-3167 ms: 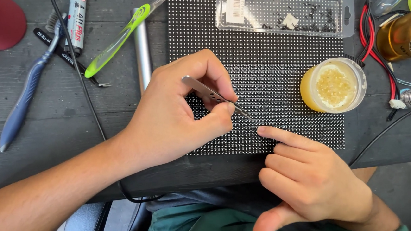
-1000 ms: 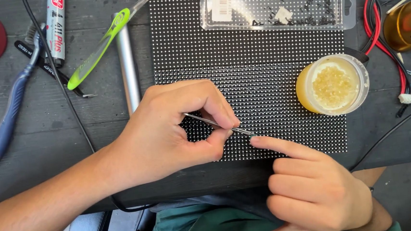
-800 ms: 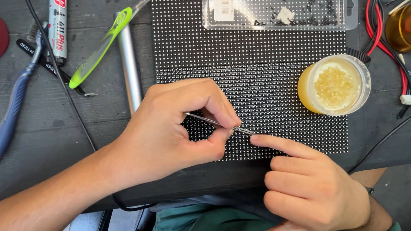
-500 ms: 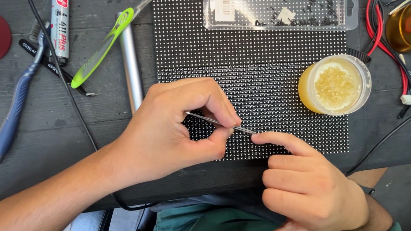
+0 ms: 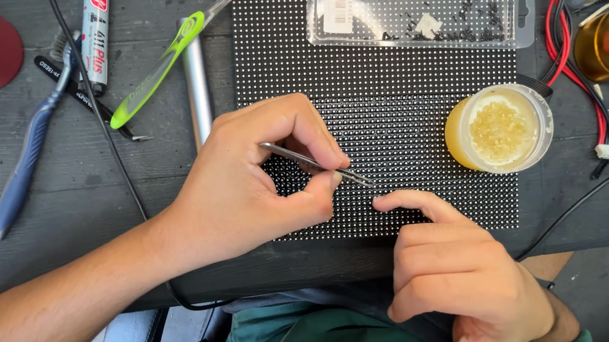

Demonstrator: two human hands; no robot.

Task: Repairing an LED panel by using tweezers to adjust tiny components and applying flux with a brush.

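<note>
A black panel covered in a grid of small white dots (image 5: 400,114) lies flat on the dark wooden table. My left hand (image 5: 255,181) pinches thin metal tweezers (image 5: 311,163), their tips touching the panel's lower middle. My right hand (image 5: 454,268) rests at the panel's near edge, index finger stretched out and its tip pressing the panel just below the tweezer tips; the other fingers are curled and hold nothing.
A small jar of yellowish paste (image 5: 498,129) stands on the panel's right side. A clear plastic pack of tiny black parts (image 5: 422,13) lies across its top. Left of the panel: green-handled brush (image 5: 161,63), metal rod (image 5: 197,85), blue toothbrush (image 5: 28,154), marker (image 5: 97,35), black cable (image 5: 101,128). Red wires (image 5: 559,39) at right.
The tweezer tips and my right index finger stay almost still on the panel; my right hand has crept slightly left toward the tips.
</note>
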